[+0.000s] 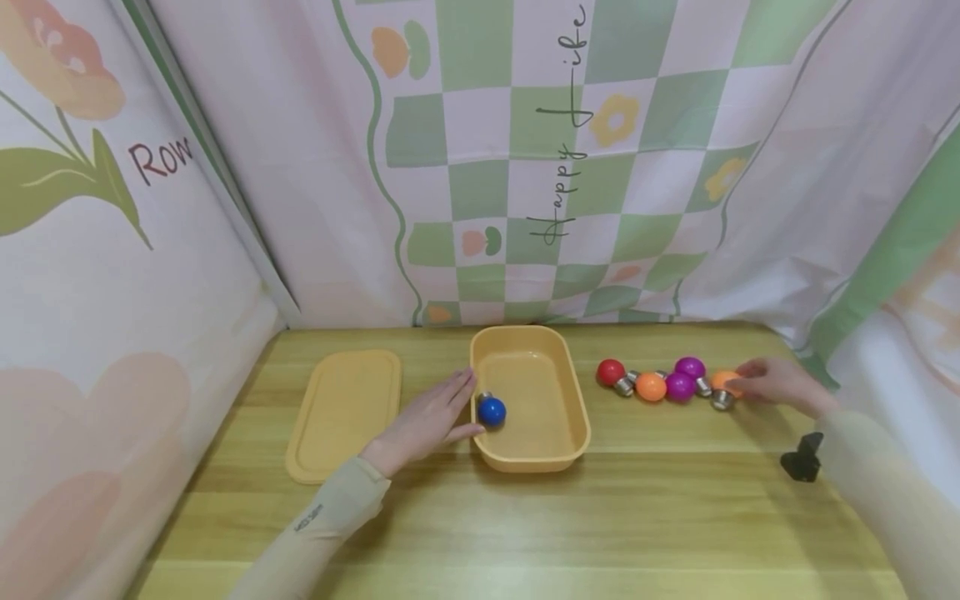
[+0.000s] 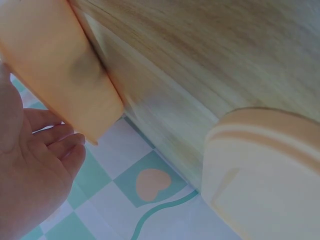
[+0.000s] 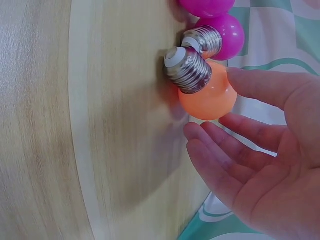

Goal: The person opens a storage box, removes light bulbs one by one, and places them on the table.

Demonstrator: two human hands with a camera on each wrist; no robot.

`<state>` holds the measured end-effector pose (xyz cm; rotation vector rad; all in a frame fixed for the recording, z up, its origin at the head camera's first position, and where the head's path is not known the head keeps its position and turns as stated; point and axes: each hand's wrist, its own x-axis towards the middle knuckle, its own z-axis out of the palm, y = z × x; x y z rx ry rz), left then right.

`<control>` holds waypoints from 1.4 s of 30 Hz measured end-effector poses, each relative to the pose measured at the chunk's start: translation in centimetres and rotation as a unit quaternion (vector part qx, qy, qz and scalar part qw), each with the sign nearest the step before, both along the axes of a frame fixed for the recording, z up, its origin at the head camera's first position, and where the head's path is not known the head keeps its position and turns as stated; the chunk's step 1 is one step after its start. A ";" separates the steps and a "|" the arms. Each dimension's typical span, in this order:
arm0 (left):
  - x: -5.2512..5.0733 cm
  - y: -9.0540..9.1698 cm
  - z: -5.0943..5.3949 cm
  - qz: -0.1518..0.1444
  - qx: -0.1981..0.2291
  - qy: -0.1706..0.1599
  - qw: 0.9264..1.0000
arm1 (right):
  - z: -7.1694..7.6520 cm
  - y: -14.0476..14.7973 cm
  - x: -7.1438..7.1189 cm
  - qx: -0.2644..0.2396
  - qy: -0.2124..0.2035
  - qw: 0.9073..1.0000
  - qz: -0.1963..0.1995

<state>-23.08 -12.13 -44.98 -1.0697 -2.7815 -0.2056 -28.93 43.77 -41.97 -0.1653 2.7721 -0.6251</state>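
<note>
A yellow open box [image 1: 532, 460] stands on the table with a blue light bulb [image 1: 492, 412] inside, by its left wall. Against the outside of that wall lies my left hand [image 1: 429, 417], its fingers mostly straight. In the left wrist view, the left hand's fingertips [image 2: 74, 141] reach the box's rim. Far to the right, my right hand [image 1: 780, 383] is at the orange light bulb [image 3: 206, 97] that ends a cluster of bulbs. Thumb and index finger stand spread at that bulb's edge, touching or almost touching; the other fingers extend loosely beside it. Its metal base points away from the palm.
Beside the orange bulb lie purple bulbs [image 1: 680, 387], a second orange bulb [image 1: 651, 387] and a red bulb [image 1: 611, 372]. A yellow lid [image 1: 347, 414] lies flat left of the box. A black object [image 1: 802, 458] is near the right sleeve. Curtains [image 1: 480, 192] hang behind the table.
</note>
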 end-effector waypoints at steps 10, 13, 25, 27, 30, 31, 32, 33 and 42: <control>-0.2 0.0 0.0 0.000 0.003 -0.006 1.000 | 1.4 -0.5 0.4 -0.003 0.023 1.000 0.007; -0.2 0.0 0.1 0.002 0.000 -0.006 1.000 | 2.0 -1.0 0.6 0.002 0.037 0.999 0.012; -0.1 -0.1 0.2 0.004 -0.003 -0.005 1.000 | 4.2 -4.9 0.7 0.014 0.093 0.995 0.029; 0.0 -0.1 0.1 0.005 -0.005 -0.006 1.000 | 4.4 -5.7 0.7 0.027 0.109 0.993 0.033; 0.0 0.0 0.1 0.007 -0.005 -0.008 1.000 | 4.8 -6.8 0.8 0.050 0.130 0.989 0.043; 0.0 0.0 0.1 0.007 -0.005 -0.009 1.000 | 4.9 -7.2 0.9 0.053 0.131 0.989 0.046; 0.0 0.0 0.1 0.008 -0.005 -0.011 1.000 | 5.1 -7.6 0.9 0.054 0.128 0.989 0.050; 0.1 0.0 0.1 0.008 -0.005 -0.013 1.000 | 5.2 -7.9 1.1 0.050 0.123 0.990 0.054; 0.1 0.1 0.1 0.008 -0.001 -0.022 1.000 | 5.9 -12.1 1.3 -0.030 0.110 0.990 0.079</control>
